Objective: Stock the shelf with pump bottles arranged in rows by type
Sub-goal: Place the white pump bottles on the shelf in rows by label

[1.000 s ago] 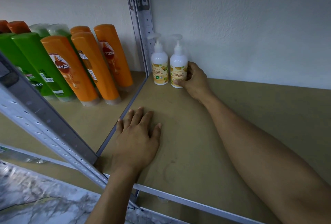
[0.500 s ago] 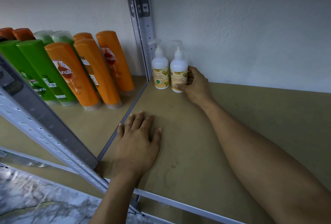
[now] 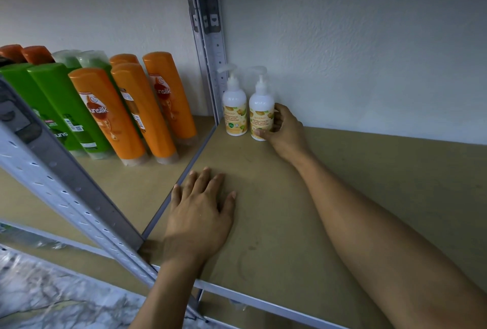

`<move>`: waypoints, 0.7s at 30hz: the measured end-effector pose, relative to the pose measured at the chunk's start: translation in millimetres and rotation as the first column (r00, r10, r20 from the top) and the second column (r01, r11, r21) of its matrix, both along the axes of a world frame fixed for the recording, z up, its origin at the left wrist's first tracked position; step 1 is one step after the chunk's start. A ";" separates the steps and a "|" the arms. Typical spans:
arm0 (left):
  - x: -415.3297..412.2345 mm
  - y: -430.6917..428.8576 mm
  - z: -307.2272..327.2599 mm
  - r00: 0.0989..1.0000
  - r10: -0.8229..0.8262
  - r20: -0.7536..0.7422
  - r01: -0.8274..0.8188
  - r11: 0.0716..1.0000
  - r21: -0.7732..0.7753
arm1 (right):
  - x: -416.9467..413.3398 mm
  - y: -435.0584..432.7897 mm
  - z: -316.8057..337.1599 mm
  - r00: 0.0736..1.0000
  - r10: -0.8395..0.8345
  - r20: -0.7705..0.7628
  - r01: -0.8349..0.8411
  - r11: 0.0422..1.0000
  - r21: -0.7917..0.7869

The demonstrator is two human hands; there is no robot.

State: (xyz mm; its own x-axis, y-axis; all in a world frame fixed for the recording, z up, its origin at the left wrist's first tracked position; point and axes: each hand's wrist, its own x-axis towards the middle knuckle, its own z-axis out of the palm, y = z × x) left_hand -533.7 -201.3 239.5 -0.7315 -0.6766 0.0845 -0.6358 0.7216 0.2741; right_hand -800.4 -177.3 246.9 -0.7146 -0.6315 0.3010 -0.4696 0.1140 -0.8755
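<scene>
Two white pump bottles with yellow labels stand side by side in the back left corner of the tan shelf board (image 3: pixel 382 176). The left pump bottle (image 3: pixel 234 107) stands free against the metal upright. My right hand (image 3: pixel 286 133) wraps around the right pump bottle (image 3: pixel 261 110), thumb across its lower label, and the bottle rests upright on the board. My left hand (image 3: pixel 200 212) lies flat, palm down, fingers spread, near the shelf's front left corner, holding nothing.
A grey perforated upright (image 3: pixel 208 39) separates this bay from the left bay, where orange shampoo bottles (image 3: pixel 147 107) and green shampoo bottles (image 3: pixel 60 107) lean in rows. A white wall backs the shelf. A slanted metal post (image 3: pixel 66 189) crosses the lower left above a marbled floor.
The view has tilted up slightly, so everything sits lower in the frame. My right hand stays on the right pump bottle; my left hand has not moved.
</scene>
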 end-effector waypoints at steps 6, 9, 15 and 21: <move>0.1 1.6 0.9 1.000 0.002 -0.005 -0.002 1.000 -0.013 | 30.3 42.1 0.1 0.946 0.006 -0.324 0.107 0.938 0.330; 0.5 4.5 2.9 1.000 0.012 0.003 -0.012 1.000 -0.005 | 55.2 85.4 -4.7 0.858 0.216 -0.465 0.122 0.795 0.595; 16.1 21.1 13.9 0.998 -0.053 -0.027 0.054 0.997 0.050 | 116.2 158.6 13.6 0.817 0.414 -0.400 -0.008 0.703 0.711; 78.9 62.1 11.0 0.984 -0.180 0.018 0.179 0.983 0.045 | 177.7 205.0 21.5 0.801 0.485 -0.351 -0.056 0.645 0.762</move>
